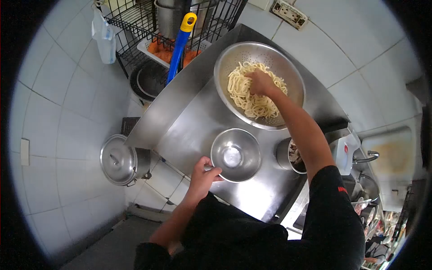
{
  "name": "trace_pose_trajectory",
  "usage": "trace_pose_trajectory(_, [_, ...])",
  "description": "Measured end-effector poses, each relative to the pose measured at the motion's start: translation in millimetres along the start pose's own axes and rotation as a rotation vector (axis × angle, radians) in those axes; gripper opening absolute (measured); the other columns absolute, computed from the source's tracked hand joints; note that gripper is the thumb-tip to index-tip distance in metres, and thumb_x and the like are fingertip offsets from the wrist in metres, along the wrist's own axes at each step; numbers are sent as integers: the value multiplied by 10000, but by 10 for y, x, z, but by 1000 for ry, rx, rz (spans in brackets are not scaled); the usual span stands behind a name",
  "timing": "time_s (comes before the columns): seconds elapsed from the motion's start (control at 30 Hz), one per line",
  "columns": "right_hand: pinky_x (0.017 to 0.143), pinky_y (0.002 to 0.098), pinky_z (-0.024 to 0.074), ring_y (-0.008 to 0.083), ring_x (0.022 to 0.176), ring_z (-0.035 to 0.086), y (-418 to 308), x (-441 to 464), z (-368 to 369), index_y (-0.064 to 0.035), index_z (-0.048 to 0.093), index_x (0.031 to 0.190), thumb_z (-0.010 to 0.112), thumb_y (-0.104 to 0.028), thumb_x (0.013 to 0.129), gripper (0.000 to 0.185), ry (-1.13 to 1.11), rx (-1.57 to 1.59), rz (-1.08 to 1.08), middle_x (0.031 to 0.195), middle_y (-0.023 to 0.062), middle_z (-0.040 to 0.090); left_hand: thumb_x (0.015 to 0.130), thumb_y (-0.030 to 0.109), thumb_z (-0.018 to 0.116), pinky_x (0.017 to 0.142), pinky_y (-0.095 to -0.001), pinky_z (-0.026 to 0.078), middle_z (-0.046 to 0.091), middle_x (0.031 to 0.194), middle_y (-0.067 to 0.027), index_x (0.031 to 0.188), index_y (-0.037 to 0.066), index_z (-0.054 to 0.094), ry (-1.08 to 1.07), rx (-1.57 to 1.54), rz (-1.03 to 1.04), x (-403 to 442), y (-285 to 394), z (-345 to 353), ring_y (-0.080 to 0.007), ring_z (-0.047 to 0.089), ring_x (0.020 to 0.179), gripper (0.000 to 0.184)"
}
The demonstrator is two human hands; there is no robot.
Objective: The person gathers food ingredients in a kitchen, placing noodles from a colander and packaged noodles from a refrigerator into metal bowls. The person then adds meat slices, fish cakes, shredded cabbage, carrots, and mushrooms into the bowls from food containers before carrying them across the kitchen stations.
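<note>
A large perforated steel colander [292, 85] with thick pale noodles [258, 105] inside stands at the back of the steel counter. My right hand [262, 84] reaches down into it, fingers bent and pinching at the top of the noodle heap; the fingertips are partly buried. Nearer to me, an empty stainless steel mixing bowl [236, 155] rests on the counter. My left hand [204, 177] grips its lower-left rim, thumb on the rim and fingers beneath.
Right of the bowl stands a steel container [283, 154] with dark pieces inside, partly behind my right forearm. A lidded pot [118, 159] sits at the left. A blue handle [179, 54] leans near the wire rack [135, 20]. A sink faucet [366, 157] is at the far right.
</note>
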State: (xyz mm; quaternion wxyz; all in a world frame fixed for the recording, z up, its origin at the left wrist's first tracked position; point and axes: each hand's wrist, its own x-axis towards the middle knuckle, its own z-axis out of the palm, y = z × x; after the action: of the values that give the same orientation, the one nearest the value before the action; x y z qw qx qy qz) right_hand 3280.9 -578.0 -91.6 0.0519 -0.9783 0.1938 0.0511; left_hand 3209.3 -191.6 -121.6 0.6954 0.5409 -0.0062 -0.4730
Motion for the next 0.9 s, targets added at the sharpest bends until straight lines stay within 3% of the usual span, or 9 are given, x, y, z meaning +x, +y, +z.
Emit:
trace_pose_trajectory(0.07, [962,408,470,309,1117,585,191,133,41,-150,615,1244,834,-199,566,715,48,-65,-17,1221,194,592,804,-46,610,656,-349,628,545,947,-160,901,-28,459,4,14,4,31,62,5,-247,649,812,180])
trace_pose_trajectory(0.1, [931,417,492,313,1044,624,119,66,-214,-116,645,1188,812,-234,596,626,10,-39,43,1160,201,627,804,-43,612,651,-347,627,545,947,-159,899,-25,460,-4,7,10,26,68,0,-247,648,809,180])
trace_pose_trajectory(0.27, [811,375,541,308,890,678,106,-203,-1226,-43,680,1084,788,-151,617,491,112,-1,77,981,198,691,799,-35,617,623,-338,617,544,936,-156,890,-14,457,-37,29,23,48,116,116,-238,642,784,185])
trace_pose_trajectory(0.33, [732,356,551,249,755,688,255,-186,-1477,-29,683,1043,775,-130,639,427,338,114,-49,855,158,706,795,-35,618,627,-343,615,543,933,-155,889,-14,456,-68,25,3,45,139,145,-235,638,772,189])
trace_pose_trajectory(0.43, [670,340,546,199,653,669,165,-427,-2053,-30,692,991,760,-136,657,357,494,153,9,765,120,700,788,-39,614,634,-350,612,542,924,-159,877,-11,447,-74,46,4,26,185,248,-232,633,765,191])
trace_pose_trajectory(0.53, [654,345,545,210,643,670,66,-487,-2190,-29,697,978,759,-145,652,352,487,77,-93,782,129,703,783,-44,610,642,-356,611,536,902,-155,857,-4,436,-89,39,-19,25,281,354,-225,626,763,193])
trace_pose_trajectory(0.7, [674,334,546,202,688,668,-18,-627,-2061,-1,702,956,724,-146,666,325,476,148,84,792,115,702,781,-55,596,644,-363,611,514,854,-131,831,4,422,-136,11,-31,76,253,417,-204,602,729,190])
trace_pose_trajectory(0.83, [681,318,547,161,716,662,-35,-974,-2454,-2,697,950,717,-152,679,310,344,380,222,824,74,705,772,-61,593,630,-364,610,502,834,-117,811,7,419,-140,10,-53,166,136,530,-199,590,705,190])
trace_pose_trajectory(0.9, [664,350,529,204,684,633,-276,-1288,-2746,-33,728,887,692,-165,670,256,424,372,256,778,96,698,776,-56,595,647,-366,612,512,851,-124,831,-1,431,-160,32,-68,276,48,562,-219,606,730,181])
